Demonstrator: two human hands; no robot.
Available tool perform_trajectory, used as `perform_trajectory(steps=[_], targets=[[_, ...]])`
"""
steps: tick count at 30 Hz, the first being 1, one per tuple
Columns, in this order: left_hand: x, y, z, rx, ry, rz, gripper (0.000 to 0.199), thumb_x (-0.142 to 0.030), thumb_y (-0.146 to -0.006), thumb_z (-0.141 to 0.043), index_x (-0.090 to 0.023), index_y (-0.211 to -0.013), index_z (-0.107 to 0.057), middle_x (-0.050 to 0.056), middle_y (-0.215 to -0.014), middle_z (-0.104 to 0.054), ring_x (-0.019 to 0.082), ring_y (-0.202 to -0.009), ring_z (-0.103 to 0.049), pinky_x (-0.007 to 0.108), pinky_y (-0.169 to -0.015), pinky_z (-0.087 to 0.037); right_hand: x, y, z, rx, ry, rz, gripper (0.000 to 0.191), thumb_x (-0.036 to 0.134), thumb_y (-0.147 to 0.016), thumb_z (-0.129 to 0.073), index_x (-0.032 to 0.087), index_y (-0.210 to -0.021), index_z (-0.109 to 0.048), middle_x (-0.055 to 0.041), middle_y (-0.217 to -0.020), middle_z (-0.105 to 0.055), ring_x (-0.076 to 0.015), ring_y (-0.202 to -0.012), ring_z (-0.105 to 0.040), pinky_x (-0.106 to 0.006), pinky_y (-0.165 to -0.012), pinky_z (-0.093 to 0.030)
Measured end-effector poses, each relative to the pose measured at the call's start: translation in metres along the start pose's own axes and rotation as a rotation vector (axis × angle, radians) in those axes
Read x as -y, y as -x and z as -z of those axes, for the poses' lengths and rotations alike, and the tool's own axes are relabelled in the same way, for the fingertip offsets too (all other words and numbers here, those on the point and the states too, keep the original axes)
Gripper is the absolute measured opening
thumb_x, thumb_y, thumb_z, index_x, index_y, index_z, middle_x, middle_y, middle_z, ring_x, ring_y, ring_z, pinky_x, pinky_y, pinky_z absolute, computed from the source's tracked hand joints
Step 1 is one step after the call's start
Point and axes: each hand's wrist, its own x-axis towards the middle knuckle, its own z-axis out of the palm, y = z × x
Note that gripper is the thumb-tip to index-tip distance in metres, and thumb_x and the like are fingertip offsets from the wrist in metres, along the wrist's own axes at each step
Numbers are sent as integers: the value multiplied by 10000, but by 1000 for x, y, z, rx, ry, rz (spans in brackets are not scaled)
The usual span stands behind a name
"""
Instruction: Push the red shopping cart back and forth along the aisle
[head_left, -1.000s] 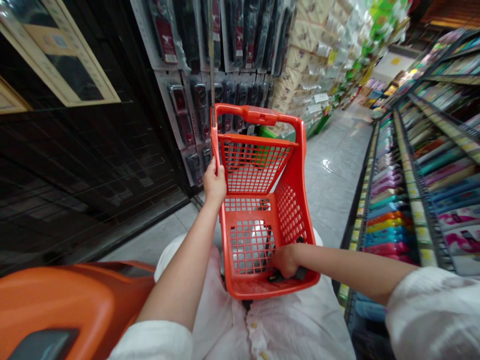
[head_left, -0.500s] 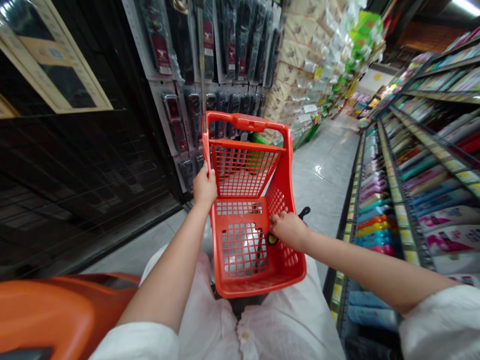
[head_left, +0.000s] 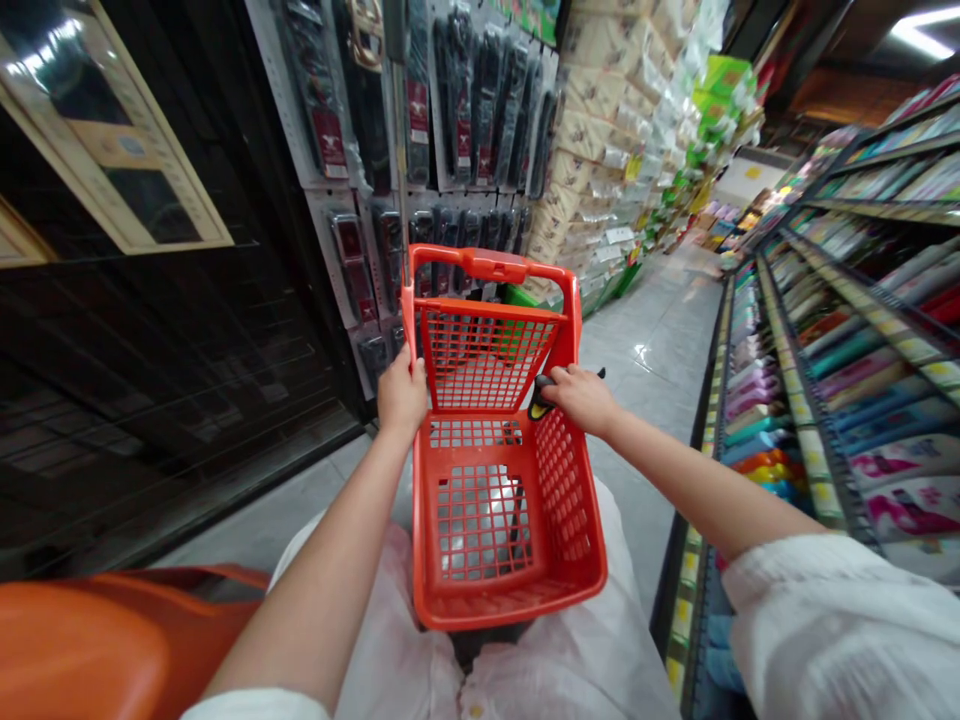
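Note:
A red plastic shopping basket with grid walls and a raised handle stands upright in front of my legs. My left hand is closed round the left side of its frame, just below the handle. My right hand is above the basket's right rim, fingers wrapped round a small black object with a yellow part. One black end of it pokes out behind the hand; my fingers cover its middle, so its kind is unclear. Through the grid floor of the basket, grey tile shows.
Packaged belts hang on a rack ahead, beside stacked cream packs. Shelves of folded goods line the right side of the tiled aisle. An orange plastic object is at lower left; a dark panelled wall rises on the left.
My right hand has lifted the black-and-yellow object from inside the basket up and forward toward its far right corner. My left hand keeps its hold on the frame. The view has shifted slightly.

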Motion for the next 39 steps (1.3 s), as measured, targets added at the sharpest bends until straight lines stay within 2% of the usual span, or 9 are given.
perform_trajectory(steps=[5,10,17,21,25,29,34,37,39], targets=[[11,-7,-3,17,42,113,634,-284,-871,-520,-111,-1468,-393,190,-1348,-584,323,-1235,-565,468,-1085,-376,26,43,-11,-11,-239,100,425,556,-913,-484,197,-1014,-688,-108,-1084,-547,-228,-960,-510,-319,-822,-418],[25,-15,-8,90,148,-1,724,-232,-802,-593,-217,-1491,-368,75,-1472,-480,250,-1350,-455,385,-1143,-331,29,67,-30,-106,-436,162,212,332,-917,-547,208,-997,-699,-98,-1132,-554,-212,-1020,-527,-331,-891,-432],[22,-14,-6,69,145,-20,726,-127,-765,-538,-239,-1471,-409,33,-1462,-492,236,-1366,-429,390,-1166,-298,-45,-6,-48,-387,-511,136,214,273,-903,-584,192,-1074,-684,-113,-1249,-523,-216,-1151,-494,-347,-989,-398],[20,-11,-4,77,143,-26,702,-130,-785,-501,-227,-1474,-403,28,-1505,-432,226,-1394,-385,394,-1183,-264,-84,-59,-29,-466,-399,-44,260,265,-926,-539,161,-1129,-664,-118,-1245,-504,-189,-1133,-468,-285,-976,-362],[21,-12,-4,61,148,-15,704,-118,-794,-483,-241,-1480,-389,20,-1509,-431,221,-1391,-394,391,-1183,-270,-97,-89,-14,-519,-360,-230,317,272,-948,-484,132,-1198,-620,-153,-1229,-476,-211,-1095,-440,-310,-946,-348],[22,-15,-4,48,152,-11,712,-106,-788,-482,-241,-1480,-387,14,-1495,-457,212,-1380,-413,371,-1173,-296,-80,-84,-19,-476,-293,-265,296,317,-948,-485,184,-1165,-636,-140,-1254,-467,-249,-1062,-417,-341,-930,-336],[18,-14,-5,45,165,-13,707,-73,-781,-454,-232,-1469,-406,14,-1469,-492,200,-1356,-448,360,-1162,-316,-40,-43,-26,-328,-141,-252,320,329,-954,-421,223,-1153,-648,-108,-1282,-478,-269,-1033,-411,-347,-861,-354],[15,-12,-6,55,169,9,710,-56,-773,-452,-225,-1461,-419,24,-1459,-505,204,-1345,-463,361,-1156,-325,-16,-16,-21,-233,-111,-139,282,331,-936,-456,222,-1044,-693,-112,-1160,-562,-267,-1001,-444,-345,-805,-352],[13,-11,-7,63,172,27,710,-53,-771,-458,-223,-1459,-424,31,-1451,-514,212,-1336,-474,365,-1151,-336,1,0,-16,-128,-67,29,260,302,-925,-475,204,-951,-714,-121,-1050,-613,-263,-976,-480,-354,-786,-349]])
